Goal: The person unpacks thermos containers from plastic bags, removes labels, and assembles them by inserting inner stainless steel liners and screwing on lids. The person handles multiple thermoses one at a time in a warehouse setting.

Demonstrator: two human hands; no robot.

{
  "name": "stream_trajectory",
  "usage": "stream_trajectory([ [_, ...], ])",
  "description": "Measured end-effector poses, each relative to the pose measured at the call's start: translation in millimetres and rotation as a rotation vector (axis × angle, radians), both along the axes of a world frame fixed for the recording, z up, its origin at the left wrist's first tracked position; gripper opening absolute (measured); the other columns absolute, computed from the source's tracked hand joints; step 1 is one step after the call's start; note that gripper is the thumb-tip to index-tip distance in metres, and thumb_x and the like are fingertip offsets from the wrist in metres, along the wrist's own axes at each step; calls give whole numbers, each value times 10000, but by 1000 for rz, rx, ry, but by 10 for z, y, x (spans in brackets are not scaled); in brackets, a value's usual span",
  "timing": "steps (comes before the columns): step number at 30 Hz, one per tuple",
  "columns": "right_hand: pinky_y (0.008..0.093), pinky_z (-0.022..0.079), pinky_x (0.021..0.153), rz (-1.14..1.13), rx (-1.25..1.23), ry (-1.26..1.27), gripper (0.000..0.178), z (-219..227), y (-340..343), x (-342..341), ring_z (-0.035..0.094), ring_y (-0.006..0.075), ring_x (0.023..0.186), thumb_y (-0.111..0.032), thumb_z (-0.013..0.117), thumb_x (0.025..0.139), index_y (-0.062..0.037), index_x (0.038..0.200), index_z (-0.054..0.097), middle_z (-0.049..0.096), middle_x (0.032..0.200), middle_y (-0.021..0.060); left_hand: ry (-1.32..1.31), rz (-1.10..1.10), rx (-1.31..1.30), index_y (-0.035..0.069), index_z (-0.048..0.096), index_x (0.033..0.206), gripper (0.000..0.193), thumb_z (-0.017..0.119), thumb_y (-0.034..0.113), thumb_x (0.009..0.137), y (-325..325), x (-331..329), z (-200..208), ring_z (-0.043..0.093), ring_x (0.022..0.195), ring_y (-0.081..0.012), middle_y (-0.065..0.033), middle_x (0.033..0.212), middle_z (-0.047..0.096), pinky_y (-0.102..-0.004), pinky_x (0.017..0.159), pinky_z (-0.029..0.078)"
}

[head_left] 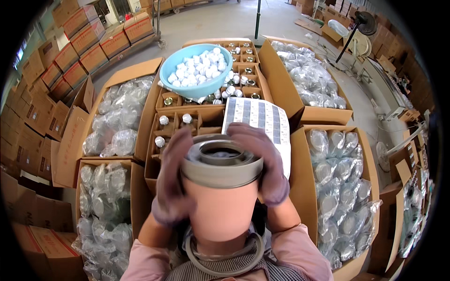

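A pink vacuum flask [222, 206] with a wide grey collar [220, 177] stands upright close in front of me. Its round mouth [222, 153] faces up, dark inside, and a grey ring handle [226, 270] hangs at its near side. My gloved left hand [173, 180] is pressed against the flask's left side. Around the right side of the collar curves my right hand [265, 159], also gloved, with its fingers over the far rim. A printed sheet of labels [258, 117] lies just beyond the right hand, on the divided carton [206, 114].
A light-blue basin [168, 86] of white caps rests on the cartons ahead. Open cartons of plastic-wrapped items [337, 187] flank me on the right, with similar wrapped pieces [105, 196] on the left. Stacked boxes [77, 42] and a black fan [365, 22] stand farther off.
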State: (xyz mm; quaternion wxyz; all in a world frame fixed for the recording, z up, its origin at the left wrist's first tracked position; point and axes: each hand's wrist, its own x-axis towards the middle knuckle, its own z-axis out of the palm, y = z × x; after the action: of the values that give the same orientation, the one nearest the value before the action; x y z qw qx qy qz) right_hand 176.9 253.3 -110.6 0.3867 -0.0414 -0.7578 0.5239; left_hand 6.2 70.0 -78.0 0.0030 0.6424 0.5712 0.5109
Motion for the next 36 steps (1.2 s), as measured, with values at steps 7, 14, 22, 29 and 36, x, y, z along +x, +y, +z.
stream_trajectory([
  [7,414,325,1113,87,-39,278,710,-429,251,-445,420,315,1320,-523,319,1019,61,1404,439,444,1443,200,-328,-133,60,-56,462,1391,882,756,499,774,239,-97,-4,471,1328,-341,-212,1383,524,-455,1118,351],
  [14,376,486,806,-339,-387,-178,556,60,725,-1040,605,263,873,-439,396,1039,55,1041,652,675,1011,192,-872,-29,-525,15,511,1362,614,710,78,785,612,-769,-182,589,943,-114,-46,1119,629,-269,834,493],
  [22,474,374,1085,-247,426,-8,830,-548,460,-1059,383,439,1333,-242,715,819,-47,1516,309,330,1470,270,-736,-117,-135,6,516,1302,605,811,69,777,983,-552,-1060,620,1066,-174,-107,1171,627,-353,897,534],
  [29,353,439,1056,221,-757,50,520,-1002,556,-1187,551,265,1218,-284,587,987,-62,1431,431,516,1386,142,-21,-97,-40,133,481,1433,642,710,221,840,1172,-650,-1634,422,1349,-354,-171,1473,388,-439,1081,418],
  [36,367,512,971,-60,-272,-146,483,-747,339,-837,626,240,1117,-263,364,1051,-32,1475,360,546,1345,195,-338,-167,-101,181,283,1560,734,626,275,919,1077,-331,-1172,309,1446,-330,-202,1497,362,-436,1169,303],
])
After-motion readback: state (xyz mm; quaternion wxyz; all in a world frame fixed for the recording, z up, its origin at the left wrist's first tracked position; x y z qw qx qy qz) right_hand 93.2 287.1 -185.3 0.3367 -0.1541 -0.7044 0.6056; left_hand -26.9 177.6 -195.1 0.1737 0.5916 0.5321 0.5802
